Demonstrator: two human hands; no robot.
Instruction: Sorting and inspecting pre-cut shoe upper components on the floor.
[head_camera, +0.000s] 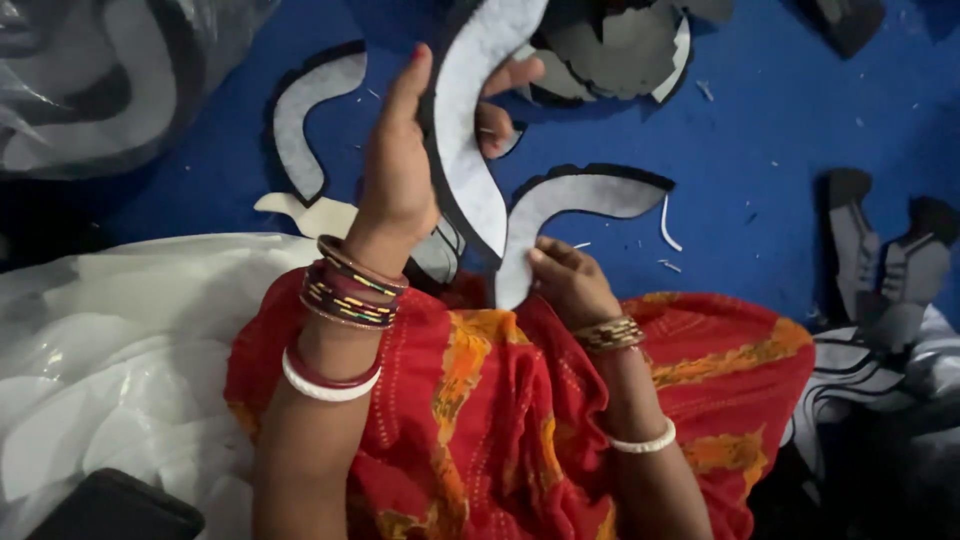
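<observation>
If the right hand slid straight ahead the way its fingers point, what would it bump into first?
Probably nothing new: the right hand already pinches the end of a curved grey cut-out piece on the blue surface, so it would just push that along.

The left hand (400, 165) is raised, wrist bent upward, thumb stretched straight up and fingertips (510, 78) curling round from the far side, pinching a curved grey felt cut-out with a black edge (470, 130). Stacked bangles ring that forearm just below the grip. The right hand (570, 285) sits lower and nearer the body, fingers folded, thumb pressed onto the tail end of a second curved grey felt cut-out (560, 215).
</observation>
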